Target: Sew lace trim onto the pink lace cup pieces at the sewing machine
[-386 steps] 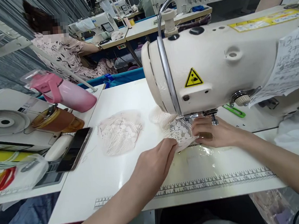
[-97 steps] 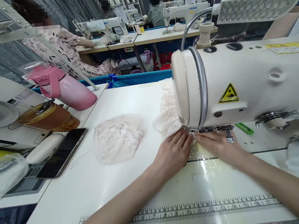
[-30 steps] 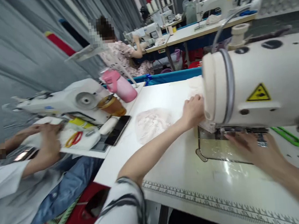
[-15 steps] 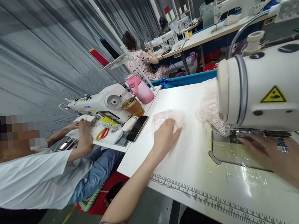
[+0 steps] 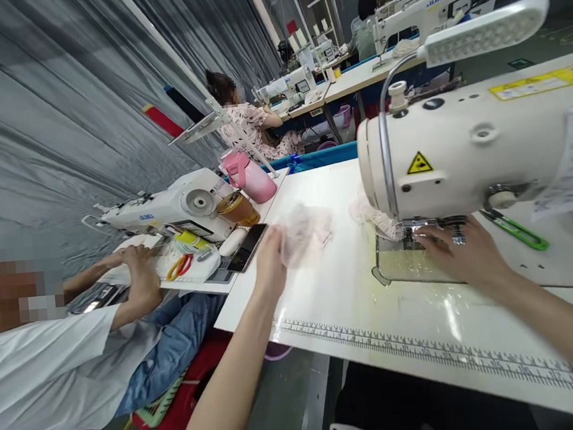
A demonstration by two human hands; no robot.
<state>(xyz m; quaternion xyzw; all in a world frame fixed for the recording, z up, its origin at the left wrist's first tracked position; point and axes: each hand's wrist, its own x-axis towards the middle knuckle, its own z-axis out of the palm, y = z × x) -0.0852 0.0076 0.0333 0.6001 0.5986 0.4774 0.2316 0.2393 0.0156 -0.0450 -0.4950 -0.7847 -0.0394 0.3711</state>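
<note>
Left hand: the person's left hand [image 5: 272, 260] holds the near-left edge of a pale sheer lace piece [image 5: 308, 233], fingers and thumb narrowed on the fabric; motion blur softens the exact grip.
Loose lace piece: it spreads to the right of the left fingertips, above or on the white tabletop [image 5: 323, 292]; contact beneath cannot be told. Its outline is roughly rounded, with no clear long axis.
Right hand: the right hand [image 5: 470, 252] reaches in beneath the sewing machine head [image 5: 430, 142], fingertips beside the presser foot [image 5: 408, 231]. Whether they pinch anything cannot be told.
Lace at the machine: a gathered lace panel [image 5: 377, 217] lies just left of the right fingertips, its visible length slanting from the far left down toward the presser foot, its far part hidden by the machine head.
Nearer hand: the left for the loose piece, the right for the gathered panel; bare tabletop separates the two fabrics.
Around the fingers: a dark smartphone [image 5: 248, 247] sits just left of the left fingers; green-handled snips [image 5: 519, 231] lie beyond and right of the right fingers.
</note>
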